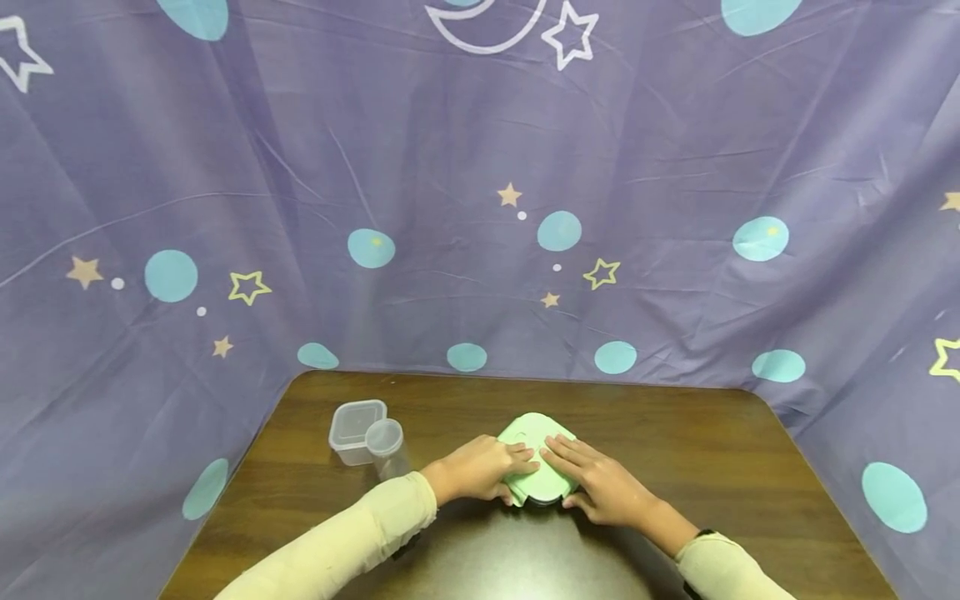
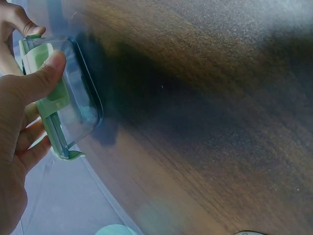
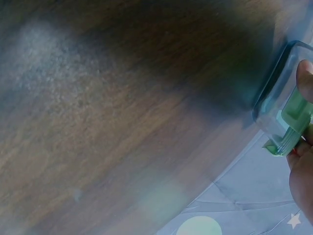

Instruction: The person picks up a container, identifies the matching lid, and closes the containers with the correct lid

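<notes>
A clear food container with a light green lid (image 1: 531, 428) sits on the table in front of me. My left hand (image 1: 477, 467) grips it from the left, fingers spread over the lid. In the left wrist view the left thumb presses a green side latch (image 2: 59, 98), which lies down against the clear container wall (image 2: 84, 93). From the right, my right hand (image 1: 609, 487) holds the opposite side, fingers on top of the lid. Its thumb (image 3: 305, 81) lies against the container's side by another green latch (image 3: 296, 110) in the right wrist view.
On the left of the brown wooden table (image 1: 675, 450) stand a clear square container (image 1: 358, 423) and a clear round cylinder (image 1: 387, 446), close together. A purple patterned cloth (image 1: 450, 167) hangs behind the table and along both sides.
</notes>
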